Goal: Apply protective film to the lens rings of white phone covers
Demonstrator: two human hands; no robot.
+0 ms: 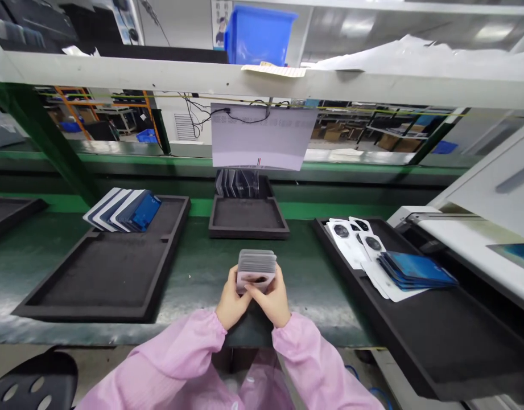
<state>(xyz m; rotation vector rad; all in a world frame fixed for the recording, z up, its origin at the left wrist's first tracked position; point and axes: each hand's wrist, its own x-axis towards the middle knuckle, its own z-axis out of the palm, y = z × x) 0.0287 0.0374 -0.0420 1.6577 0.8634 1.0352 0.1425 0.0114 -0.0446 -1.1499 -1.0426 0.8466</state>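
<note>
Both hands hold a stack of thin, greyish-pink phone-sized panels [256, 263] upright over the front of the green bench. The front panel shows a dark oval spot; the exact kind of the panels I cannot make out. My left hand [232, 302] is closed round the stack's left side, my right hand [273, 299] round its right side, thumbs meeting low on the front face. Just beyond the stack sits a small black tray [248, 233] with dark panels [236, 183] standing in a row at its back.
A large black tray [95, 313] at left holds leaning white and blue panels [125, 210]. The right black tray [398, 347] carries white phone back covers [349, 245] and stacked blue panels [419, 270]. A white machine [492, 176] borders the right; a shelf with a blue bin [259, 37] spans above.
</note>
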